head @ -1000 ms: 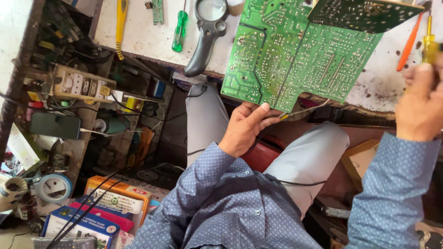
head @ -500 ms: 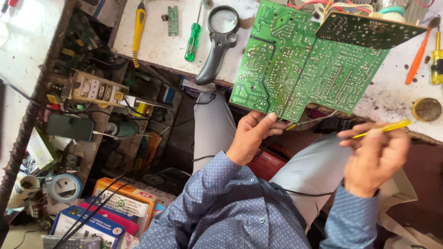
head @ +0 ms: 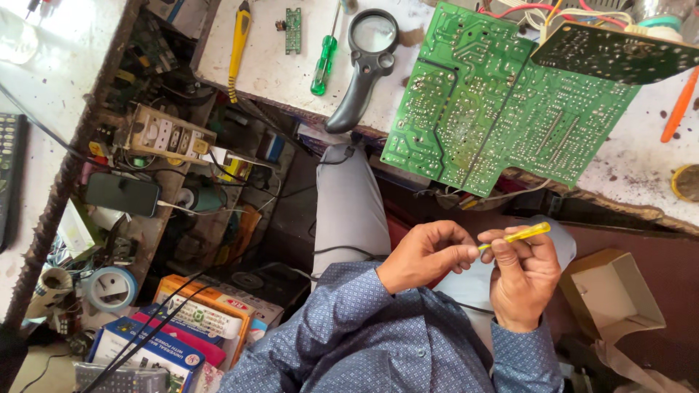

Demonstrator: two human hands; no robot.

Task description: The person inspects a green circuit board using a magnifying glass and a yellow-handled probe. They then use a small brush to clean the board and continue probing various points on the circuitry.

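Note:
My right hand holds a thin yellow screwdriver over my lap. My left hand has come up against it, and its fingertips pinch the tool's near end. Both hands are close together below the bench edge. A large green circuit board lies solder side up on the white workbench, overhanging its front edge, with no hand on it. A darker second board with red and yellow wires sits on its far right corner.
On the bench lie a black magnifying glass, a green-handled screwdriver, a yellow tool, a small green board and an orange tool. An open cardboard box sits at the right. A socket strip, a phone and boxes crowd the left.
My left hand has let go of the green board and dropped to my lap. My right hand has brought the yellow screwdriver in from the right, and the two hands now meet on it.

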